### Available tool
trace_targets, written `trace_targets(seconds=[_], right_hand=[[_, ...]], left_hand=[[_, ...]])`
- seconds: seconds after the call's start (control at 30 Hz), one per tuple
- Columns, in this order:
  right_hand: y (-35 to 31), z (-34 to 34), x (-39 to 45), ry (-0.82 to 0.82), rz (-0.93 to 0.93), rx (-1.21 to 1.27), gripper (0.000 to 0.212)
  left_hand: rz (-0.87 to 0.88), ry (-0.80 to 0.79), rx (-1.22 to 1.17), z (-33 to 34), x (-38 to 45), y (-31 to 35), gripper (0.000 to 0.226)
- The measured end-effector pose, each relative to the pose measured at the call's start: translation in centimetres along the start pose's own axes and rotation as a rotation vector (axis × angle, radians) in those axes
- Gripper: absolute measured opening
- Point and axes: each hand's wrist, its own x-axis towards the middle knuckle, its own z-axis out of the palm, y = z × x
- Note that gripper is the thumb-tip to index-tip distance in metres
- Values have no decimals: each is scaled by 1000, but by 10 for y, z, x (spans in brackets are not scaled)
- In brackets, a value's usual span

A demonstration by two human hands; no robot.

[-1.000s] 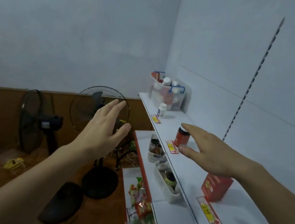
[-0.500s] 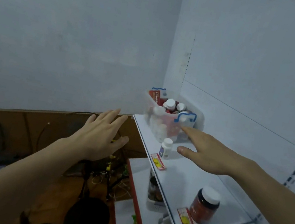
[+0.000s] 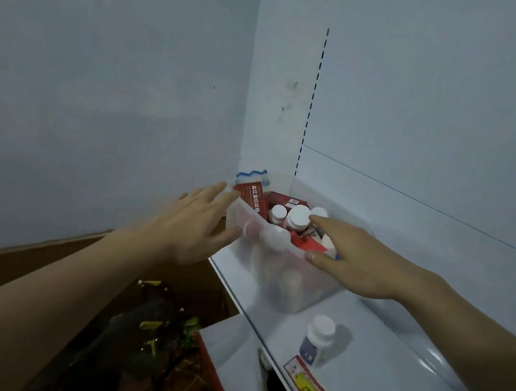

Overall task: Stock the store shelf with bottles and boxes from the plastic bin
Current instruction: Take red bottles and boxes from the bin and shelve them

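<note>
**Bin on top shelf, corner end**

Clear plastic bin (image 3: 286, 279) with a blue handle (image 3: 251, 173) at its far end sits upright on the white shelf (image 3: 387, 390), pushed into the wall corner. Inside it: white-capped bottles (image 3: 297, 217) standing upright and red boxes (image 3: 250, 199), one box leaning at the far left rim. A small white-capped bottle with a purple-blue label (image 3: 316, 340) stands upright on the shelf, near the bin's front, just behind a red-yellow price tag (image 3: 308, 388) on the shelf edge.
</note>
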Motion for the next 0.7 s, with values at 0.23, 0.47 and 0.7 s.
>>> trace_targets(seconds=[0.23, 0.47, 0.7], right_hand=[[32, 0, 54, 21, 58, 11, 46], [56, 27, 138, -25, -46, -116, 59], [84, 2, 161, 197, 81, 179, 23]], left_hand=[[236, 14, -24, 32, 96, -22, 59], [298, -54, -125, 63, 166, -37, 23], [310, -11, -557, 76, 207, -29, 39]])
